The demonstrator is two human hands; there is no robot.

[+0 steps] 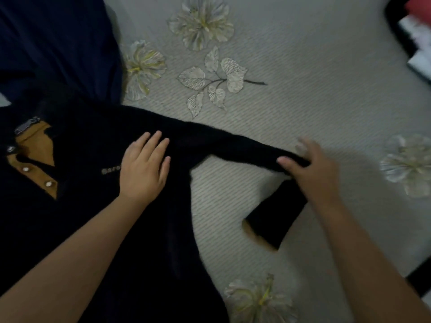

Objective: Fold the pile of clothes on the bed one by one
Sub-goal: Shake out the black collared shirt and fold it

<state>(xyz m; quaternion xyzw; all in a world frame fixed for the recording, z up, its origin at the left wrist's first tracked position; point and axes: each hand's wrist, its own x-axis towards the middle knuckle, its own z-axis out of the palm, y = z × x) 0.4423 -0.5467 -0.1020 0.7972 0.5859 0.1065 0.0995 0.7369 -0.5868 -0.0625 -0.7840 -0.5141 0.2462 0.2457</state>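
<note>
Looking down through the head camera, I see a black long-sleeved shirt point(77, 206) spread face up on the bed cover point(314, 66), filling the left and lower part of the view, its collar toward the left edge. My left hand point(144, 169) lies flat on the chest of the shirt, fingers straight and together, pressing the fabric just beside a small pale logo point(110, 170) that the hand partly hides. The mustard-brown placket point(39, 159) with its two light buttons sits further left. One sleeve point(233, 145) stretches out to the right across the cover; my right hand point(312, 169) pinches it at a bend, thumb under the fabric and fingers spread above, somewhat blurred. Below that hand the cuff end point(275, 220) doubles back toward me, showing a brown lining at its opening. A dark navy garment point(58, 43) lies at the top left, touching the shirt's collar area. The grey-green cover is embroidered with pale flowers and a leaf sprig point(214, 78).
</note>
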